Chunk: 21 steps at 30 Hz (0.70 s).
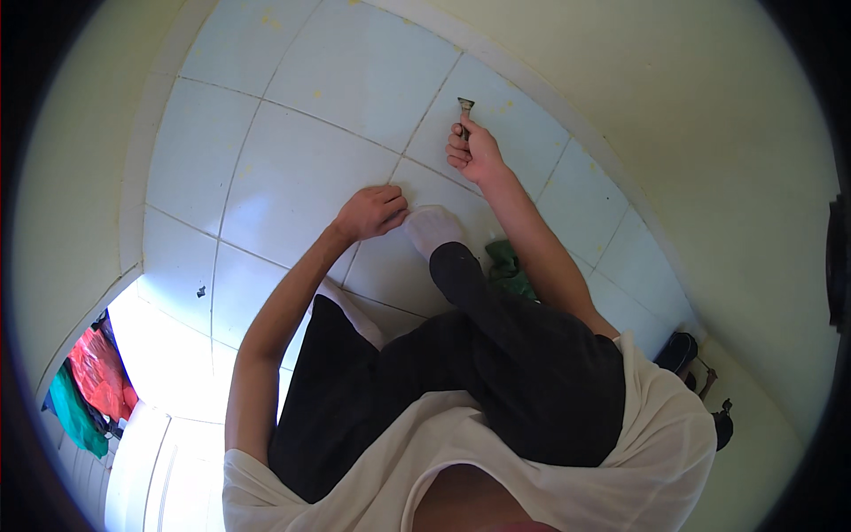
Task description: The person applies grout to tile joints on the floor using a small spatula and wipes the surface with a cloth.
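Note:
My right hand (476, 152) is closed round the handle of a small scraper (465, 105) with a flared blade, held over the pale floor tiles. The blade points away from me, toward the wall at the far right. My left hand (373, 213) is closed, fingers curled, low over the tiles beside the toe of my white-socked foot (433, 227). What those fingers hold, if anything, is hidden. Small yellow specks (507, 105) mark the tiles near the scraper.
Cream walls (691, 115) border the tiled floor (301, 168). A crumpled green cloth or bag (507, 269) lies beside my right forearm. Red bundles (99, 372) and a teal one (75, 412) show at lower left, near a bright doorway. A dark scrap (201, 291) sits on the left tiles; dark objects (678, 352) stand at right.

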Each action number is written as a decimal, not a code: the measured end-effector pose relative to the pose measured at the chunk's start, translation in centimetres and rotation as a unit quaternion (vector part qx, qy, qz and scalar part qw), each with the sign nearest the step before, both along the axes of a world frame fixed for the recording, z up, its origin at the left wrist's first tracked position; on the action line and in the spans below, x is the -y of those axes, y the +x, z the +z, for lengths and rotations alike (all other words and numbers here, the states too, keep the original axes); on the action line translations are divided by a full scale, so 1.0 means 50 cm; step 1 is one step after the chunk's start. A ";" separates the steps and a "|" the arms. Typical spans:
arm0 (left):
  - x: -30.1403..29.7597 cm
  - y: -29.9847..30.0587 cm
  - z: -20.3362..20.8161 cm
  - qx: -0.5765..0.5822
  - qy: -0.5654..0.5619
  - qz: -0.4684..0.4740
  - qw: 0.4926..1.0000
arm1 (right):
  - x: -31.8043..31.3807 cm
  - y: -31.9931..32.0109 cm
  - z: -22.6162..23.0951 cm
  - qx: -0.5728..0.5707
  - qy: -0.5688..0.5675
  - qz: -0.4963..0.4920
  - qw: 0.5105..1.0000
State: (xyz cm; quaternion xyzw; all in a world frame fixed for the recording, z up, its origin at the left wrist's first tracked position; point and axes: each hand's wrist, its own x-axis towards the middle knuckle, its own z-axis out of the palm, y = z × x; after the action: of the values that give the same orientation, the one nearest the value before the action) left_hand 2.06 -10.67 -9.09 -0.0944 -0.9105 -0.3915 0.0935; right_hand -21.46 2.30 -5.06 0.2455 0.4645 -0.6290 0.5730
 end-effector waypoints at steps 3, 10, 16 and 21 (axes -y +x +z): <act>0.001 0.001 -0.004 0.005 0.003 -0.002 1.000 | -0.002 -0.007 0.008 0.038 0.013 -0.004 0.999; 0.004 0.003 -0.008 0.000 0.006 -0.003 1.000 | -0.003 -0.026 0.023 0.047 0.028 -0.014 0.998; 0.002 0.001 -0.001 0.011 -0.002 -0.004 1.000 | -0.005 -0.025 0.020 -0.018 0.048 0.040 0.998; 0.002 0.005 -0.002 0.007 0.005 -0.003 1.000 | -0.006 -0.026 0.025 0.017 0.042 0.056 0.997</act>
State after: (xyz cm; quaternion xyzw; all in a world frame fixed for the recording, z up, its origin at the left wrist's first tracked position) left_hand 2.31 -10.78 -9.21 -0.0938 -0.9089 -0.3971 0.0863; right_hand -22.74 2.61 -3.81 0.2536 0.4936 -0.5718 0.6042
